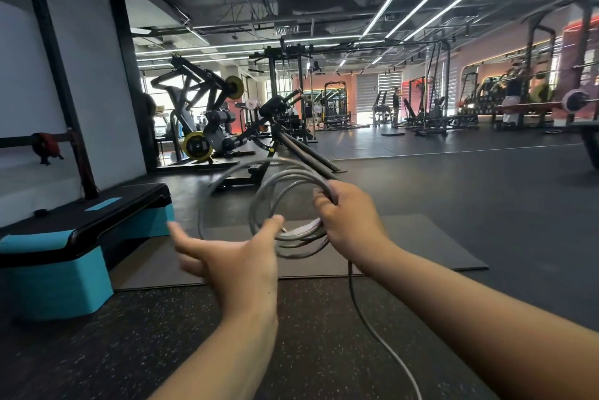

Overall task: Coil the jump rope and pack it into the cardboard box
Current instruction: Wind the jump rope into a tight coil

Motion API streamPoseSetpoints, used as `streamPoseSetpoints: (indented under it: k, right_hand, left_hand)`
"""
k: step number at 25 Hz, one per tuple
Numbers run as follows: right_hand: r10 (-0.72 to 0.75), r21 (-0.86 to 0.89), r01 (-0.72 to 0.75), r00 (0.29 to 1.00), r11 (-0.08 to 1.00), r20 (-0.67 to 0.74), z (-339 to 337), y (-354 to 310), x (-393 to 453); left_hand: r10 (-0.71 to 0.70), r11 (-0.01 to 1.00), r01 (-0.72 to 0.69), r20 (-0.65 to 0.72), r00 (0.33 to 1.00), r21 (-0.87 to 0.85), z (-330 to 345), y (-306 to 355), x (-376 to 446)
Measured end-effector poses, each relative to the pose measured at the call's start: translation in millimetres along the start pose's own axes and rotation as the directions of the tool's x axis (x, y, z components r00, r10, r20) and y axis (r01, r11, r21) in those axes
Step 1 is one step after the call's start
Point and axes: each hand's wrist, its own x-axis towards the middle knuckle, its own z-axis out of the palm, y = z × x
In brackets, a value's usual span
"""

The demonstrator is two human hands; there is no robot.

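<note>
Our right hand (348,221) grips the springy coiled jump rope (285,205) above the floor; our left hand (236,257), fingers spread, probably touches a loop. We clamp all loops together.

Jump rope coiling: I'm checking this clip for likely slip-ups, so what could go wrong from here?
1. Only the right hand grips the jump rope loops; the left hand is open with just its thumb at the coil, so the loops may spring apart.
2. A loose tail hangs down toward the floor and could snag or tangle.
3. No cardboard box is in view, so packing means carrying the coil.
</note>
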Motion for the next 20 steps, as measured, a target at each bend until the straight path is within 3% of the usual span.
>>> streamPoseSetpoints:
  k: [1, 2, 3, 4, 5, 6, 7, 8, 9, 11, 13, 16, 20]
  right_hand:
    - [-0.053, -0.08, 0.056, 0.998, 0.995, 0.047, -4.6, -1.9, 2.0]
    - [-0.112, -0.159, 0.127, 0.989, 0.979, 0.097, -8.4, -3.9, 3.3]
    - [-0.162, -0.215, 0.193, 0.975, 0.957, 0.151, -10.5, -5.7, 3.9]
    - [-0.213, -0.247, 0.257, 0.958, 0.934, 0.193, -12.5, -8.6, 3.6]
    - [-0.261, -0.263, 0.315, 0.939, 0.912, 0.223, -14.3, -11.6, 3.4]
    - [-0.31, -0.274, 0.371, 0.919, 0.887, 0.243, -16.7, -13.8, 4.3]
    - [-0.354, -0.28, 0.422, 0.898, 0.862, 0.261, -19.5, -16.2, 5.5]
    - [-0.386, -0.283, 0.459, 0.88, 0.842, 0.277, -23.0, -19.6, 5.0]
    - [-0.391, -0.274, 0.464, 0.876, 0.842, 0.284, -26.8, -22.5, 4.1]
    - [-0.334, -0.211, 0.405, 0.892, 0.89, 0.306, -34.2, -27.1, 2.1]
    - [-0.309, -0.182, 0.384, 0.889, 0.905, 0.337, -40.4, -28.5, 2.5]
    - [-0.31, -0.178, 0.402, 0.866, 0.898, 0.391, -48.0, -31.4, 3.3]
    - [-0.273, -0.116, 0.356, 0.855, 0.927, 0.441, -51.6, -33.4, 9.6]
  left_hand:
    - [0.237, 0.962, -0.232, -0.019, 0.971, 0.144, -6.7, 6.4, 3.3]
    - [0.479, 0.822, -0.469, 0.053, 0.876, 0.323, -11.6, 16.1, 6.0]
    - [0.664, 0.554, -0.67, 0.223, 0.714, 0.494, -12.1, 25.4, 12.4]
    - [0.706, 0.218, -0.779, 0.455, 0.542, 0.589, -9.1, 36.2, 17.4]
    - [0.599, -0.038, -0.82, 0.67, 0.439, 0.571, -2.4, 46.6, 23.8]
    - [0.409, -0.125, -0.851, 0.808, 0.425, 0.51, 5.2, 56.2, 28.9]
    - [0.206, -0.017, -0.878, 0.861, 0.465, 0.478, 12.6, 64.3, 33.9]
    - [-0.005, 0.179, -0.862, 0.876, 0.482, 0.475, 17.4, 68.6, 39.9]
    - [-0.159, 0.372, -0.793, 0.875, 0.457, 0.482, 19.2, 68.1, 44.1]
    - [-0.261, 0.623, -0.631, 0.883, 0.389, 0.462, 16.0, 58.5, 44.7]
    - [-0.205, 0.788, -0.487, 0.906, 0.37, 0.377, 11.5, 45.2, 37.9]
    - [-0.148, 0.935, -0.242, 0.904, 0.402, 0.26, 11.8, 26.4, 24.2]
    - [-0.045, 0.95, -0.245, 0.862, 0.506, 0.193, 19.6, 13.0, 20.2]
